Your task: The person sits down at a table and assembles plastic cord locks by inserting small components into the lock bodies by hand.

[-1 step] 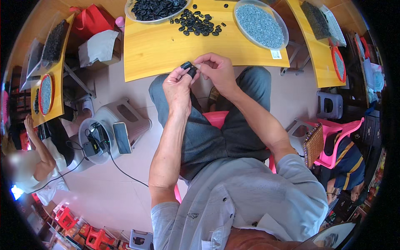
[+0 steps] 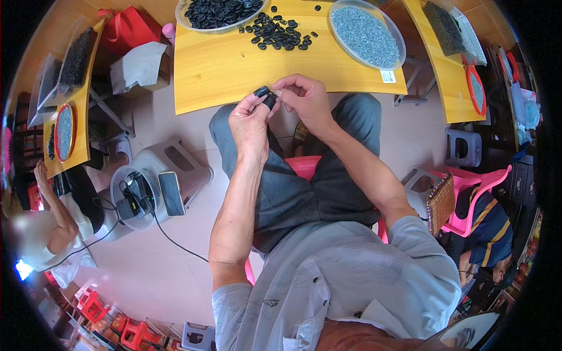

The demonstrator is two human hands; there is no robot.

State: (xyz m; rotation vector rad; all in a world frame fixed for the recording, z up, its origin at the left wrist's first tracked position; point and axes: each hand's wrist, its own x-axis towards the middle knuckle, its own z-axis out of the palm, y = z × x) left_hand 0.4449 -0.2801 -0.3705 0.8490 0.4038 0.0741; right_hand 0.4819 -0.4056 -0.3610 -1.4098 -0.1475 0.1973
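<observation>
My left hand [image 2: 249, 126] is raised over my lap, just off the table's near edge, with its fingers closed. Small black pieces [image 2: 270, 100] show at its thumb and fingertips; whether some are finger covers I cannot tell. Against them my right hand [image 2: 307, 102] is pinched, thumb and forefinger together; anything between them is too small to make out. Beyond both hands, a loose pile of small black oval plastic parts [image 2: 281, 34] lies on the yellow table [image 2: 222, 76]. More of these fill a clear round tub [image 2: 196, 26]. Silvery screws [image 2: 366, 36] fill another round tub [image 2: 400, 50].
To my left stand a grey stool [image 2: 190, 158], a clear bucket [image 2: 117, 181] with black chargers and cables, and a phone [image 2: 171, 193]. A person [image 2: 64, 225] sits at the left table. On the right are a pink chair [image 2: 462, 216] and a second yellow table [image 2: 448, 88].
</observation>
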